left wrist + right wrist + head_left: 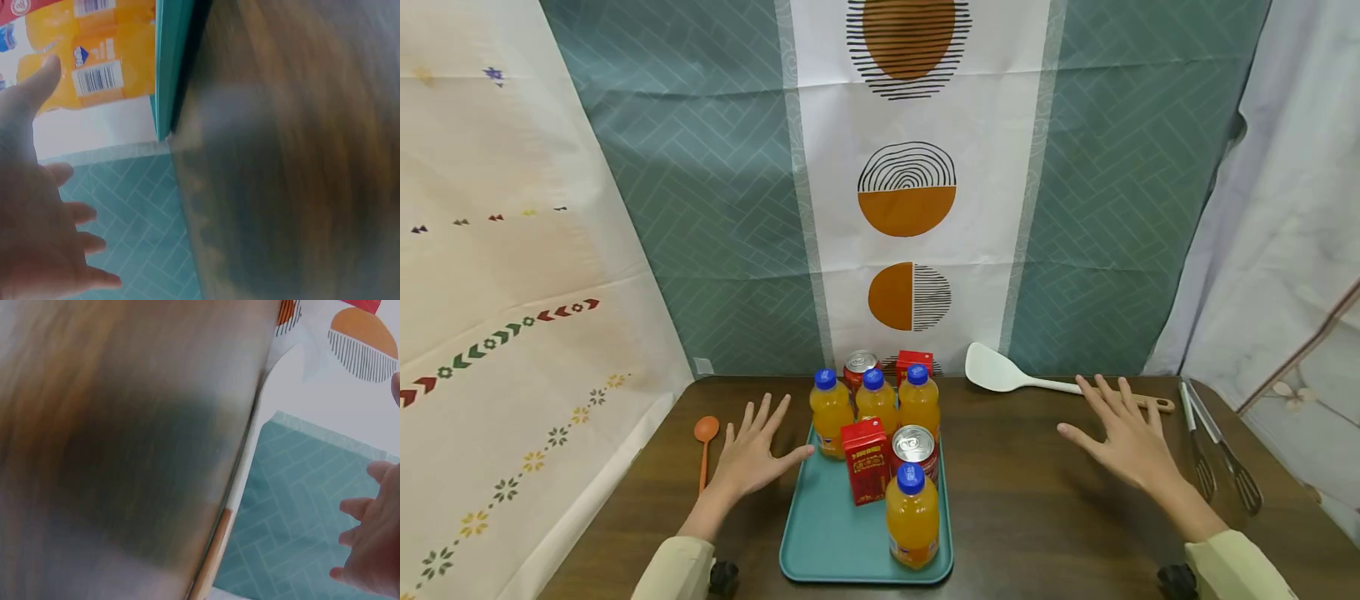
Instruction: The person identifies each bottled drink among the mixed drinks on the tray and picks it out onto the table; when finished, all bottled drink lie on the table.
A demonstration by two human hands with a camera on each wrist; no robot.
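Head view: left hand (751,460) and right hand (1127,442) are held spread and empty. Between them, on the table (1015,500), a tray (838,550) is loaded with four juice bottles (913,521), a can (915,444) and a red carton (867,471); another can (861,364) and carton (916,360) are placed behind. A pre-grasp stage is judged; a container must likely be gripped next. Left wrist view: left hand is spread beside the bottles. Right wrist view: right hand is spread near the white turner (249,456).
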